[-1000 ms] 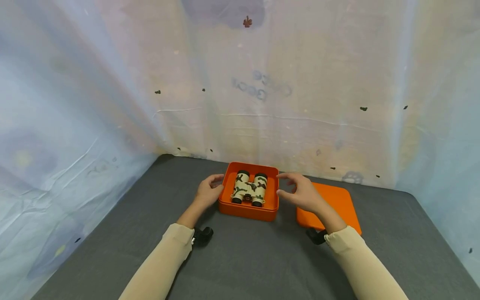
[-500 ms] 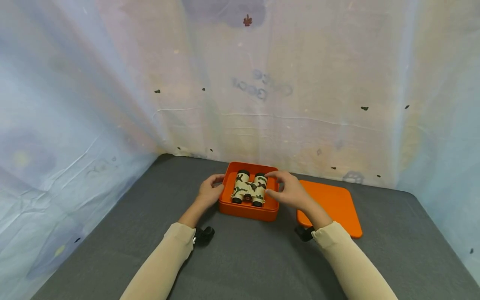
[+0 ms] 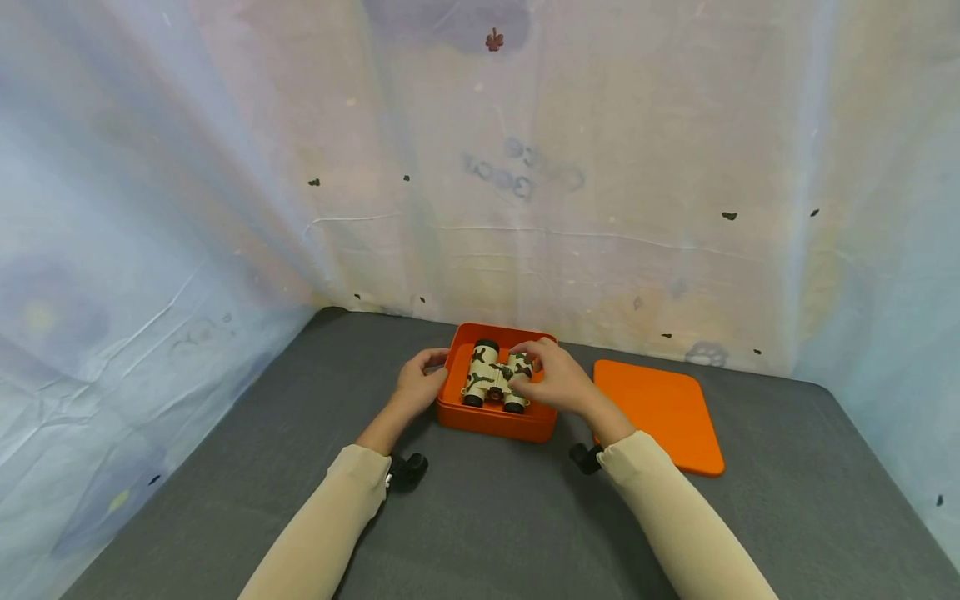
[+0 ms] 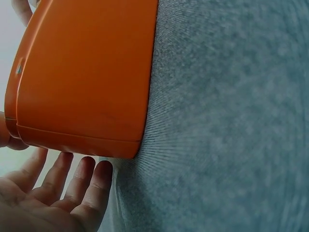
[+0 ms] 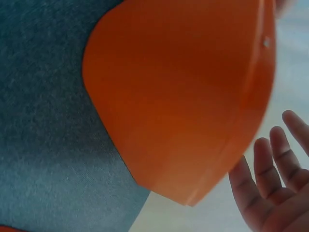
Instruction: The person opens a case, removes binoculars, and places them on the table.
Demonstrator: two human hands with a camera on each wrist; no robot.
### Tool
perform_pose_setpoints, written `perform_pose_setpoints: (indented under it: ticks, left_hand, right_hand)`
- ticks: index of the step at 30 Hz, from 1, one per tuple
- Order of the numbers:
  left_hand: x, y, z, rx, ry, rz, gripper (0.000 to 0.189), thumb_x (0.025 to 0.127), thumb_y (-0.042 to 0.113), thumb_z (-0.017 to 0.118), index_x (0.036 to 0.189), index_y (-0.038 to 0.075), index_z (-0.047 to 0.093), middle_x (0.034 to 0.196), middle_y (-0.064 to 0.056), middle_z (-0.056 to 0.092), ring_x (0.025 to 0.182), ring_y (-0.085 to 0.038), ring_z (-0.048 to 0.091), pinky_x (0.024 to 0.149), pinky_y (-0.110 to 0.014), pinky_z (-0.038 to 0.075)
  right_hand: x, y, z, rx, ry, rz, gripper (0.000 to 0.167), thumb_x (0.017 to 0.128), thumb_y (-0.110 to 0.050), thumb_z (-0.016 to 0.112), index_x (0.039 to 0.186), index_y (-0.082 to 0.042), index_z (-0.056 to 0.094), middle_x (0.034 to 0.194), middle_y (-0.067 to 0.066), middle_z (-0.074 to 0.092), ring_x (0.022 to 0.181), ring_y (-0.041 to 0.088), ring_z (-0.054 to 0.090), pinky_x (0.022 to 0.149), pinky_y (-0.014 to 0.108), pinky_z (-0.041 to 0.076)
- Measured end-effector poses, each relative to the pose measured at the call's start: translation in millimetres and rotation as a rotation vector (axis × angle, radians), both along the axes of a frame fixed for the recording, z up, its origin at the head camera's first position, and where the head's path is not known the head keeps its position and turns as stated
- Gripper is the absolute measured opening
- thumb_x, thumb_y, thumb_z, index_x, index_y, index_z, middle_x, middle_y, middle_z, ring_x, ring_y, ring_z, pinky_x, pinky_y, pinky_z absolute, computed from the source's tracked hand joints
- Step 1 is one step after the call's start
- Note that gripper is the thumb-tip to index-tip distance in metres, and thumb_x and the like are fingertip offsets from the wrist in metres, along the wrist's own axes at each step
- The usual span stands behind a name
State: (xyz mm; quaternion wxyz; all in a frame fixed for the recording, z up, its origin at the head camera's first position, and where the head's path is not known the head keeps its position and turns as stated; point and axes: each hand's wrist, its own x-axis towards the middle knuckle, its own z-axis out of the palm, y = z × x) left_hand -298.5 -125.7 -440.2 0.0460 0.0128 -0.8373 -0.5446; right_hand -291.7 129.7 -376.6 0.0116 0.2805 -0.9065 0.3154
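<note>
An open orange box stands on the grey mat, with camouflage binoculars lying in it. My left hand rests against the box's left side, thumb near the rim. In the left wrist view its fingers lie straight beside the box wall. My right hand lies over the right barrel of the binoculars, thumb on the near side. The right wrist view shows its fingers loosely extended past the box wall, which hides the binoculars.
The orange lid lies flat on the mat just right of the box. A pale wrinkled sheet closes in the back and both sides. Grey mat spreads in front of the box.
My right hand has moved left from beside the box to over the binoculars' right barrel. The left hand, box and lid have stayed put.
</note>
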Motion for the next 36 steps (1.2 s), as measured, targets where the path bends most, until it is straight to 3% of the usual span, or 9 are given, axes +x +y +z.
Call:
perform_pose_setpoints:
  ticks: [8,12,15,22,36]
  left_hand:
    - [-1.9,3.6,-1.5,-0.002,-0.007,0.044,0.037,0.094,0.018,0.054,0.13,0.012,0.059,0.129,-0.009,0.061,0.104,-0.025,0.059,0.088,-0.041,0.05]
    - [-2.3,4.6,-0.9,0.009,-0.016,0.051,0.037,0.094,0.017,0.055,0.13,0.011,0.059,0.128,-0.009,0.061,0.106,-0.026,0.059,0.091,-0.043,0.05]
    - [-2.3,5.0,-0.3,0.018,-0.019,0.047,0.038,0.094,0.017,0.054,0.13,0.01,0.059,0.128,-0.01,0.061,0.106,-0.027,0.059,0.091,-0.043,0.05]
    - [-2.3,4.9,-0.9,0.017,-0.024,0.05,0.037,0.095,0.018,0.054,0.131,0.011,0.059,0.129,-0.009,0.06,0.106,-0.025,0.059,0.09,-0.042,0.05]
    - [-1.6,4.7,-0.8,-0.002,-0.011,0.044,0.037,0.094,0.018,0.054,0.13,0.01,0.059,0.129,-0.01,0.06,0.106,-0.026,0.058,0.091,-0.043,0.049]
  right_hand:
    - [-5.4,-10,-6.5,0.092,-0.009,-0.033,0.052,0.084,-0.036,0.068,0.13,-0.013,0.058,0.115,0.012,0.055,0.094,0.022,0.054,0.074,0.038,0.048]
    - [-9.3,-13,-11.2,0.131,-0.025,-0.043,0.053,0.084,-0.037,0.067,0.13,-0.013,0.058,0.107,0.012,0.055,0.082,0.018,0.049,0.066,0.034,0.042]
    - [-12.2,-16,-14.0,0.16,-0.033,-0.057,0.055,0.084,-0.038,0.068,0.131,-0.013,0.058,0.107,0.01,0.06,0.079,0.018,0.05,0.067,0.036,0.044]
    - [-18.4,-22,-20.2,0.224,-0.03,-0.089,0.065,0.081,-0.047,0.072,0.135,-0.014,0.056,0.129,0.005,0.061,0.1,0.021,0.062,0.087,0.045,0.053]
    - [-27.6,-25,-34.4,0.268,0.015,-0.108,0.066,0.075,-0.052,0.076,0.131,-0.02,0.059,0.127,0.006,0.06,0.108,0.024,0.059,0.089,0.047,0.052]
